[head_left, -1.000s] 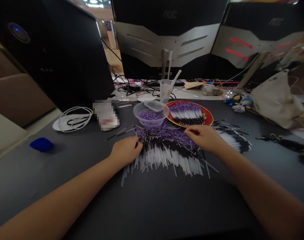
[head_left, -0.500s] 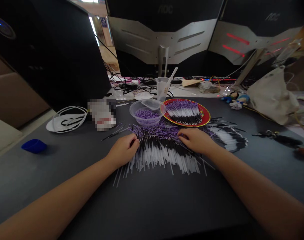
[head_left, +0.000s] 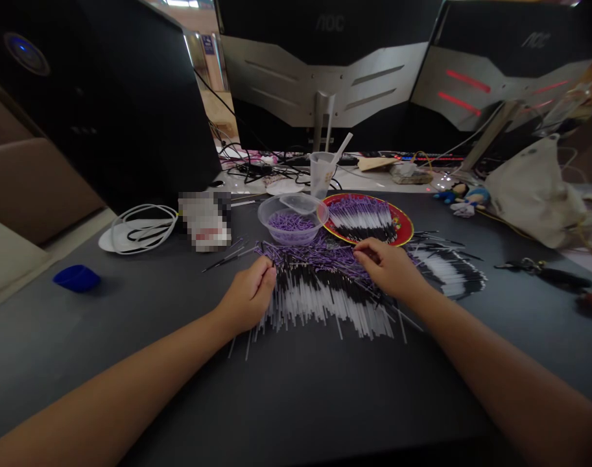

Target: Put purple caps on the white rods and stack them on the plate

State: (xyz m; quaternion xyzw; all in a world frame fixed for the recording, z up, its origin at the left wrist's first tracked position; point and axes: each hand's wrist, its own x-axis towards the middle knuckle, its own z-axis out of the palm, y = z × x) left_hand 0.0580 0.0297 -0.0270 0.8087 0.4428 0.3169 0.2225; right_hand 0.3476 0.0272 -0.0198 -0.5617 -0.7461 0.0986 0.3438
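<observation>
A fanned pile of thin white sticks with black upper parts (head_left: 319, 295) lies on the dark mat before me. Loose purple pieces (head_left: 319, 253) are heaped along its far edge. My left hand (head_left: 251, 293) is closed at the pile's left end, fingers curled in; a dark tip shows by the fingertips, but what they hold is hidden. At the right end, my right hand (head_left: 386, 264) has thumb and forefinger bent toward each other beside the purple pieces; I cannot make out anything between them. Behind the heap stands a clear plastic bowl (head_left: 266, 220) of purple pieces.
A red plate (head_left: 406, 227) carries purple-ended sticks. More white and black sticks (head_left: 449, 269) lie to its right. A plastic cup (head_left: 321, 175) stands behind the bowl. A blue object (head_left: 76, 278), a coiled white cable (head_left: 144, 227) and monitors (head_left: 334, 58) surround the mat.
The view has shifted slightly. My left hand has curled tighter and turned at the pile's left end. My right hand has lifted a little from the purple pieces.
</observation>
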